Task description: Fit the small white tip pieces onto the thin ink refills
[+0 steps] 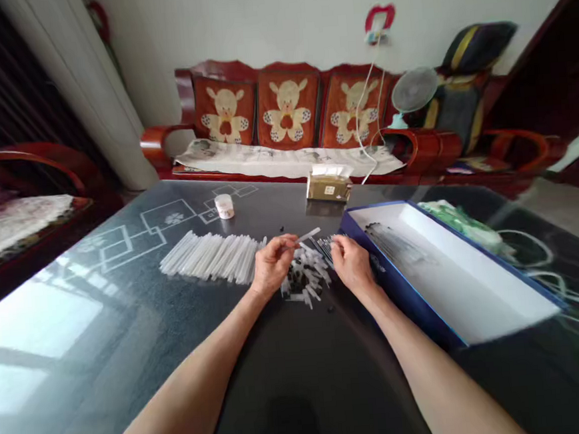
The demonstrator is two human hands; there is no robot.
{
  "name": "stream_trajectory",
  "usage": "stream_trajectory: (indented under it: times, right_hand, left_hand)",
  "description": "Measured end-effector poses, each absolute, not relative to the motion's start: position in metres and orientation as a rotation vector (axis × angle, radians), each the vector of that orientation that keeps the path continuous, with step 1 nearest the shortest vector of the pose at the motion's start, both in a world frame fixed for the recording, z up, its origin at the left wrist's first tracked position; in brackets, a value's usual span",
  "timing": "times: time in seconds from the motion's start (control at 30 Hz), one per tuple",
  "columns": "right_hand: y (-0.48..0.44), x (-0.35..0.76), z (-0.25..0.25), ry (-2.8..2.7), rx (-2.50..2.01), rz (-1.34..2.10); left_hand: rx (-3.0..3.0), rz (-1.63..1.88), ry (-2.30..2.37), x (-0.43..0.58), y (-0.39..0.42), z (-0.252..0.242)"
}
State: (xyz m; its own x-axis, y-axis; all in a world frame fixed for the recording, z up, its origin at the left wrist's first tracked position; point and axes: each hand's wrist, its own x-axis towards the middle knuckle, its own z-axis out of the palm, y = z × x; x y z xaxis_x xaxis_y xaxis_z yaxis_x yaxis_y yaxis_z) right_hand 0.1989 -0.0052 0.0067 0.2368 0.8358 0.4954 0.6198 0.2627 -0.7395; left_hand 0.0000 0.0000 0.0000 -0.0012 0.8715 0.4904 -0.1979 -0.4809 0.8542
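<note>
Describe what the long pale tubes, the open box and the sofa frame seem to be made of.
Long pale tubes: probably plastic with a frosted-looking finish, being whitish and somewhat translucent.
Open box: likely cardboard, smooth blue outside and white inside, judging by its thin, straight walls.
Sofa frame: apparently varnished wood, since the reddish-brown armrest shines.

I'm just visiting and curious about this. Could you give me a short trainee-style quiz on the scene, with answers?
1. What colour is the outside of the open box? (a) red, (b) blue, (c) green
2. True or false: the left hand is holding a paper cup.
3. Fill in: the sofa against the wall carries ____ animal-patterned cushions.

Key: 1. b. 2. False; it holds a whitish tube. 3. Three.
</note>
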Motion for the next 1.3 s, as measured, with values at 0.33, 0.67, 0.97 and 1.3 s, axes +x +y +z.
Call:
stream_trajectory:
  times: [0.33, 0.67, 0.97, 1.3]
  right_hand:
    - [-0.001, 0.184, 0.016, -0.603, -1.029, 1.131]
    - [-0.019, 0.156, 0.02, -0.737, -1.026, 1.181]
    - [-0.027, 0.142, 0.023, -0.637, -0.903, 1.25]
    - [-0.02, 0.144, 0.01, -0.684, -0.835, 1.19]
  left_hand:
    - [1.726, 1.471, 0.836, 0.002, -0.004, 0.003]
    - [2.723, 1.153, 1.505, 0.002, -0.02, 0.013]
    - [2.617, 1.135, 1.56, 0.01, -0.024, 0.011]
    - [2.279, 1.136, 1.295, 0.012, -0.023, 0.015]
